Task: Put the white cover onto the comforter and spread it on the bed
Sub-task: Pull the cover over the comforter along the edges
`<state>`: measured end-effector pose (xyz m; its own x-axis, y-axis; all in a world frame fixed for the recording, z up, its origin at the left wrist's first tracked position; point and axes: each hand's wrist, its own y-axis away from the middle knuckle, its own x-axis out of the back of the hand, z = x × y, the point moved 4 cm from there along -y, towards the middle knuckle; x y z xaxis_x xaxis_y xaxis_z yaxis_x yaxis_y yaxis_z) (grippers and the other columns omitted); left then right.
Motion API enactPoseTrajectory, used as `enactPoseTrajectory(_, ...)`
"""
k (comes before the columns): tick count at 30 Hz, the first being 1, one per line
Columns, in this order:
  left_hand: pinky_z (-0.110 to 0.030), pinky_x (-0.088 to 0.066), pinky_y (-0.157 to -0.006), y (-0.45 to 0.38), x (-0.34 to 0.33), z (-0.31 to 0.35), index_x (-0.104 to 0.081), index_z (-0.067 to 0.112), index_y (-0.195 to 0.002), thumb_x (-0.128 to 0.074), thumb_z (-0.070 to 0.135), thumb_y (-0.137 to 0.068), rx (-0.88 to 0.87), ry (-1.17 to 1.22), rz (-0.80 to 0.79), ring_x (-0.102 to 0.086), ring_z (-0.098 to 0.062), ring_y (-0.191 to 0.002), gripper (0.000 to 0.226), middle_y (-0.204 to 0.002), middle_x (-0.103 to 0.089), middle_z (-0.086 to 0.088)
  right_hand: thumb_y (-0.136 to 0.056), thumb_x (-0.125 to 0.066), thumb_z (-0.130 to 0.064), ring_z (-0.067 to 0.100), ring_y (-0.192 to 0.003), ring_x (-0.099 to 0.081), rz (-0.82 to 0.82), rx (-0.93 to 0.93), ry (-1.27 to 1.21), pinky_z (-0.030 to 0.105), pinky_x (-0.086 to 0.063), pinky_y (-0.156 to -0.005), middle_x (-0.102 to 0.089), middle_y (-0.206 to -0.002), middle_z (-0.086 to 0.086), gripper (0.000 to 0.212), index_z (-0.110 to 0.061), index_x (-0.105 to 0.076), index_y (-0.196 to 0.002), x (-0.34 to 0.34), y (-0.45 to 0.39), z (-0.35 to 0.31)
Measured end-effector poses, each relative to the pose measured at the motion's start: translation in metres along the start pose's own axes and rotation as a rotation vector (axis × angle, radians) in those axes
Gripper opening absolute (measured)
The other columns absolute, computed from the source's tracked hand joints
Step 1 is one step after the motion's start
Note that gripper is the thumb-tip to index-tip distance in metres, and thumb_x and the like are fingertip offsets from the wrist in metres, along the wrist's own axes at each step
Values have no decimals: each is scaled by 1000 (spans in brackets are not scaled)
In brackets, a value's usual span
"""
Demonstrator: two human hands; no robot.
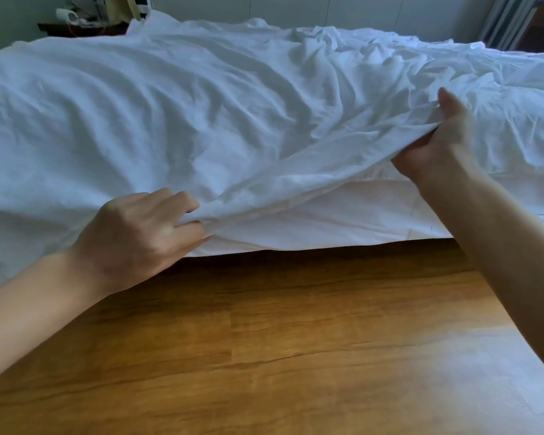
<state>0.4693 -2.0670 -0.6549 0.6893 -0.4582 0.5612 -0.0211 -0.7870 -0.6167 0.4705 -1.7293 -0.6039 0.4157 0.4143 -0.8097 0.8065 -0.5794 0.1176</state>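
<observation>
The white cover (176, 98) is lying across the bed (343, 215), and it is looking puffy and full, so I am guessing the comforter is already inside it, though I cannot see the comforter itself. The left hand (139, 233) is pinching the near edge of the cover, with its fingers curled tight round a bunch of cloth. The right hand (434, 142) is gripping the same edge farther along, with the thumb sticking up and the fingers tucked under the cloth. Both hands are lifting that edge a little off the bed, so the cloth between them is hanging in a soft line. I think the putting-on part is mostly done and the spreading part is going on now. The cover is looking bumpy and wrinkled, most of all at the far right side, so smoothing and pulling flat is what is left. The near edge is also hanging over the side of the bed and needs to be set straight. Below the hands the wood floor (264, 340) is showing. At the far left a dark nightstand (82, 28) is standing with some small things on it, too small to tell. Nothing is sitting on the cover to get in the way.
</observation>
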Motion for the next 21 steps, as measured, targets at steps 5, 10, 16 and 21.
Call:
enactPoseTrajectory(5,-30,-40,-38,-16,16,9,-70,8,-67,-67,12,-92,-65,-31,75,-49,-24,-47,25,-72,-65,-11,-97,-49,-35,30,-100,-67,185,158,238,45,-55,-89,-69,-111,11,31,-10,-64,-109,15,-5,-12)
enactPoseTrajectory(10,-28,-36,-38,-25,33,12,-65,6,-63,-70,1,-84,-69,-42,114,-48,-25,-45,22,-71,-66,-12,-92,-46,-39,13,-87,-69,387,480,580,36,-57,-84,-70,-102,0,35,-13,-61,-109,48,-2,-36)
enactPoseTrajectory(16,-31,-41,-36,3,23,27,-66,7,-62,-68,-2,-81,-47,85,35,-51,-25,-45,21,-74,-69,-11,-91,-47,-34,1,-62,-64,374,584,762,23,-51,-64,-66,-72,-9,22,-24,-60,-76,93,42,-24)
enactPoseTrajectory(21,-33,-47,-40,41,-55,43,-61,12,-92,-63,-1,-87,144,218,-194,-55,-21,-60,14,-96,-58,-4,-96,-43,-31,12,-59,-52,400,417,1077,24,-39,-49,-52,-68,-2,27,-13,-54,-78,130,20,27)
